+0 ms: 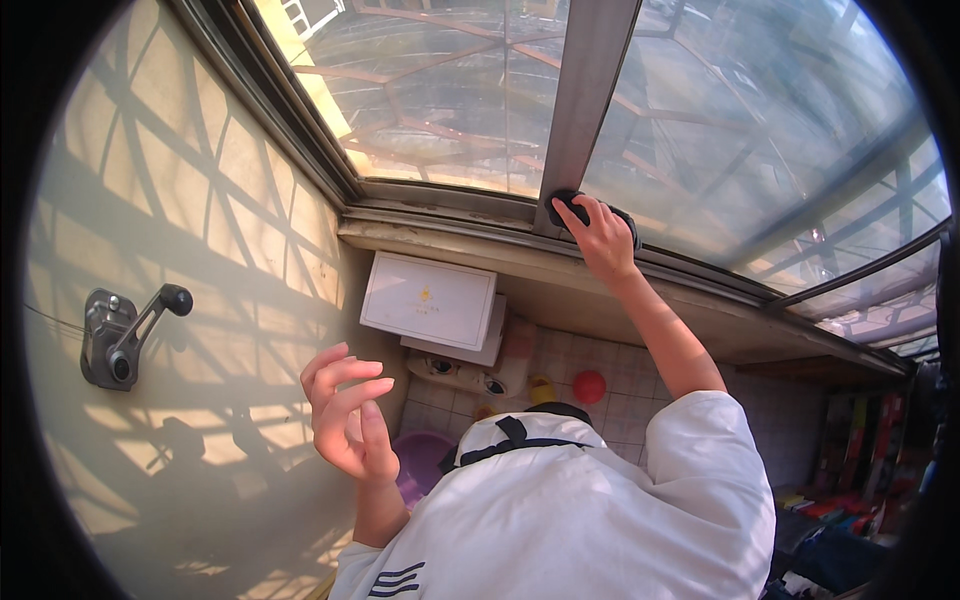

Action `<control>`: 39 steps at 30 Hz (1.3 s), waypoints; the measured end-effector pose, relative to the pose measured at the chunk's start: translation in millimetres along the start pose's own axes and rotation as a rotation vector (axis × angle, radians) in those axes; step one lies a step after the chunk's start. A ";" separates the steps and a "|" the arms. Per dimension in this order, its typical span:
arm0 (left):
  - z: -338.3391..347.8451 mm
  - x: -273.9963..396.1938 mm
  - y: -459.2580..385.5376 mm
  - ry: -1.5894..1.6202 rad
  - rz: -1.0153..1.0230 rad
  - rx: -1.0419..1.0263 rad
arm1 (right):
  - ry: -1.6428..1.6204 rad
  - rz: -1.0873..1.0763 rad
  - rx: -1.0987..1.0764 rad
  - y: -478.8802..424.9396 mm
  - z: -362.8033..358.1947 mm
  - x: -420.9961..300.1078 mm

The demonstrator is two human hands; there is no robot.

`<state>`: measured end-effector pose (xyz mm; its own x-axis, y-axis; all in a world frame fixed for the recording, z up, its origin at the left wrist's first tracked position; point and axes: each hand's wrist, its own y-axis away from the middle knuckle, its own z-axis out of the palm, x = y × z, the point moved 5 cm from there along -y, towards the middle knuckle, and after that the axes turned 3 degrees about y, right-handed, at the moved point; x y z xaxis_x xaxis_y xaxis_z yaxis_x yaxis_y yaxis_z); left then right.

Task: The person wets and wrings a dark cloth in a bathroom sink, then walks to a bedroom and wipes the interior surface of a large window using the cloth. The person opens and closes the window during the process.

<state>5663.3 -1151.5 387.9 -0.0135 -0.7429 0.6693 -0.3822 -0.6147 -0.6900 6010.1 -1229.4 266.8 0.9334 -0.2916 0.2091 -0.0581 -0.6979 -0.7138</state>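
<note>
My right hand [604, 244] is pressed around a dark cloth or pad [571, 208], most of it covered by my fingers. It rests at the foot of the metal upright [590, 82] of a sliding window, just above the sill track. On either side of that upright are the left glass pane [450, 97] and the right glass pane [697, 157], both streaked or hazy. My left hand [351, 420] hangs in the air near the wall, fingers apart and loosely curled, holding nothing.
A hand-crank winder [127, 337] is fixed to the left wall. White boxes [431, 296] are stacked under the sill [442, 244]. Lower down are a purple basin [420, 461], a red ball-like object [589, 387] and a yellow object [541, 388]. Shelving with mixed items [862, 435] stands at right.
</note>
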 end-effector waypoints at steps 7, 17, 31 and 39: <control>-2.1 -4.5 2.5 -0.011 -0.040 -0.023 | -0.008 0.029 -0.117 46.8 40.7 -13.3; -19.4 -9.8 6.0 -0.022 -0.069 0.027 | -0.453 0.430 -0.339 -14.0 -25.2 1.3; -21.6 -11.9 4.0 0.008 -0.023 0.035 | 0.236 0.014 0.773 -251.8 -257.7 34.2; -30.3 -13.3 9.2 -0.014 -0.045 0.056 | 0.261 0.026 0.661 -228.1 -200.1 28.2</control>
<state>5632.0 -1139.2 381.0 0.0153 -0.7177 0.6962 -0.3297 -0.6610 -0.6741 5978.8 -1209.3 569.3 0.8143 -0.5078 0.2812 0.2254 -0.1698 -0.9594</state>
